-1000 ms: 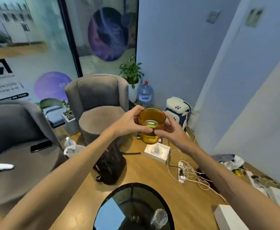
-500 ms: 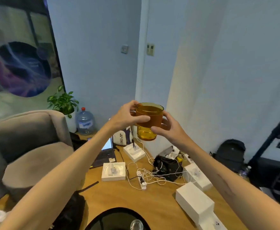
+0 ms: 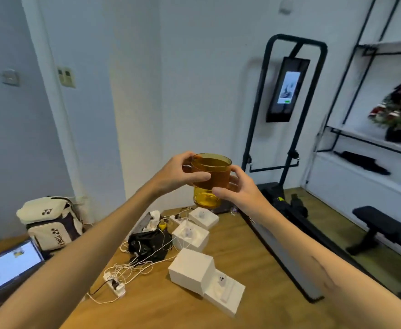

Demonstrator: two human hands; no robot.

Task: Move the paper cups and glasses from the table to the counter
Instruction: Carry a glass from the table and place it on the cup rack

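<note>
The amber glass (image 3: 210,180) hangs upright in mid-air, chest-high above the floor, clasped between both hands: left hand (image 3: 179,173) fingers curl round its rim side, right hand (image 3: 238,189) fingers cup its lower wall. No tabletop shows.

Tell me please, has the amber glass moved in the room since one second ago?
Yes. The amber glass, held between both hands, has swung rightward: it stood before the grey armchair, now right of the white backpack.

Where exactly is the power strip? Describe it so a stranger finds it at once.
Start at the wooden floor and find the open laptop at the left edge. To its right, in front of the black bag, lies the white power strip. Unlike the square white boxes nearby, it is long, narrow and tangled in white cables.
</note>
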